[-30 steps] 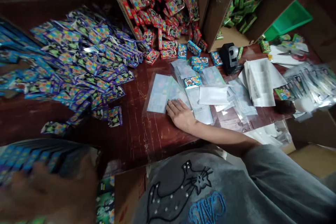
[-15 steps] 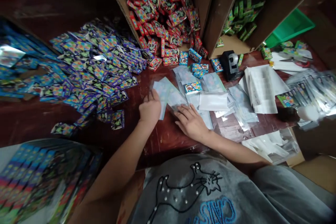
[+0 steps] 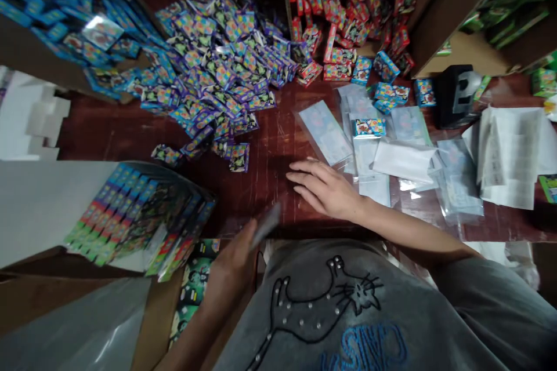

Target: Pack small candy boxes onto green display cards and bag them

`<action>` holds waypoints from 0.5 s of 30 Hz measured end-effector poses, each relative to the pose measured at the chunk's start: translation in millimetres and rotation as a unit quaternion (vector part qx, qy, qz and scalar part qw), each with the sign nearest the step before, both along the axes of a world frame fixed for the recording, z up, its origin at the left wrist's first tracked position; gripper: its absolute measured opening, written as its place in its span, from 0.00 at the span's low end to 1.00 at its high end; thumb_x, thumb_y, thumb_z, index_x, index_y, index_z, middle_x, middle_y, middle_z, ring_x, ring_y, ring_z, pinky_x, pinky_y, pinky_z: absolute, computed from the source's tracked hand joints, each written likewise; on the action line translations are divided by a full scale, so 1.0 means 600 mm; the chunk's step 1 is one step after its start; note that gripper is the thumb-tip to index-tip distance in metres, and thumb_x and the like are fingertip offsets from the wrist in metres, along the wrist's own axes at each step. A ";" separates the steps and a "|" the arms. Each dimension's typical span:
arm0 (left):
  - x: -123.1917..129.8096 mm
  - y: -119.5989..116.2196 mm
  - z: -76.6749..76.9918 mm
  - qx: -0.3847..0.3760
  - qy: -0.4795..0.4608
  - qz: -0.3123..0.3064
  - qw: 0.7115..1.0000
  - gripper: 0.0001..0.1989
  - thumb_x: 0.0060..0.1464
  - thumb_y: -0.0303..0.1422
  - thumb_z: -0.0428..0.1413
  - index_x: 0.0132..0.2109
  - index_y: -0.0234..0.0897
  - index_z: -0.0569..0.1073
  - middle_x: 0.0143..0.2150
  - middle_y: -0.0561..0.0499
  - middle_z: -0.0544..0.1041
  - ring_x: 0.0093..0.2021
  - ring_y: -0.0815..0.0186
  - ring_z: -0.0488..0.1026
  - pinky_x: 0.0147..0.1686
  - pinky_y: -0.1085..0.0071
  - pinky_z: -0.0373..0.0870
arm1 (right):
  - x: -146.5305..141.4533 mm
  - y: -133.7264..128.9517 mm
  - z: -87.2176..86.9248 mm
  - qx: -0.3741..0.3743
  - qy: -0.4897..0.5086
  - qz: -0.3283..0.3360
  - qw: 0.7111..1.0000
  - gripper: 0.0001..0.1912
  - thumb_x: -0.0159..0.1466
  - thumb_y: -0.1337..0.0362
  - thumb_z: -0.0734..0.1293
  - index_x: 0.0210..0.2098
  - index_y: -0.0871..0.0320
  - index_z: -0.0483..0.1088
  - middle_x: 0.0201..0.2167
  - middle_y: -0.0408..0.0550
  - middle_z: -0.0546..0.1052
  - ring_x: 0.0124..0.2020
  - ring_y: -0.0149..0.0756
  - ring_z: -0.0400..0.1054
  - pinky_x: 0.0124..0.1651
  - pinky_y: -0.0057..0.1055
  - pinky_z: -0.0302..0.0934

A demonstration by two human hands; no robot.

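Note:
My left hand [image 3: 230, 269] is low near the table's front edge, smeared by motion. A flat greyish plastic packet [image 3: 266, 225] sticks out from its fingers, also blurred. My right hand [image 3: 328, 190] lies palm down over the dark red table, fingers stretched out and holding nothing. Just beyond its fingers is a clear packet with a pale card in it [image 3: 326, 130]. More clear packets [image 3: 374, 188] overlap to the right, with a small blue candy box [image 3: 369, 127] on top and a folded white paper [image 3: 404, 161] beside it.
Purple sachets [image 3: 217, 69] are heaped at the back left, near blue packs [image 3: 108, 46]. Red boxes [image 3: 343, 17] fill a carton behind. A black tape dispenser [image 3: 455, 98] and white sheets [image 3: 509, 156] are at right. Stacked colourful packs [image 3: 126, 208] stand at the lower left.
The view has swung left. My left hand has pulled back from the packets toward my body, carrying a flat packet. My right hand has come off the packets onto the bare tabletop.

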State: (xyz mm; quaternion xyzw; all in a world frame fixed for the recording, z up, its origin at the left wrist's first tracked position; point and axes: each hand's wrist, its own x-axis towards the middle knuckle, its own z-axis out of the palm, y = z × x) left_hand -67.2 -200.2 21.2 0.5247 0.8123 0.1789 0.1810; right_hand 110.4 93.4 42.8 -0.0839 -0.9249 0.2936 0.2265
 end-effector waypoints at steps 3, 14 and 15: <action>-0.009 0.058 0.065 0.022 -0.146 0.100 0.984 0.24 0.72 0.40 0.51 0.68 0.39 0.74 0.60 0.45 0.84 0.59 0.54 0.82 0.62 0.58 0.78 | -0.026 -0.020 0.043 -0.022 0.037 0.052 0.998 0.21 0.81 0.58 0.60 0.66 0.61 0.74 0.64 0.58 0.78 0.66 0.41 0.73 0.72 0.46 0.70; 0.021 0.217 0.048 0.001 -0.430 -0.015 0.903 0.26 0.63 0.50 0.60 0.59 0.37 0.79 0.50 0.44 0.87 0.47 0.55 0.84 0.51 0.60 0.81 | 0.008 0.049 0.131 -0.117 -0.202 -0.024 0.972 0.12 0.72 0.58 0.75 0.49 0.59 0.79 0.38 0.45 0.82 0.38 0.35 0.76 0.44 0.33 0.68; 0.019 0.229 0.052 -0.007 -0.454 -0.034 0.890 0.27 0.61 0.49 0.63 0.59 0.37 0.79 0.51 0.43 0.87 0.48 0.55 0.84 0.52 0.59 0.81 | 0.010 0.060 0.141 -0.140 -0.235 0.017 0.962 0.11 0.72 0.57 0.75 0.46 0.59 0.80 0.36 0.43 0.82 0.35 0.33 0.75 0.42 0.31 0.67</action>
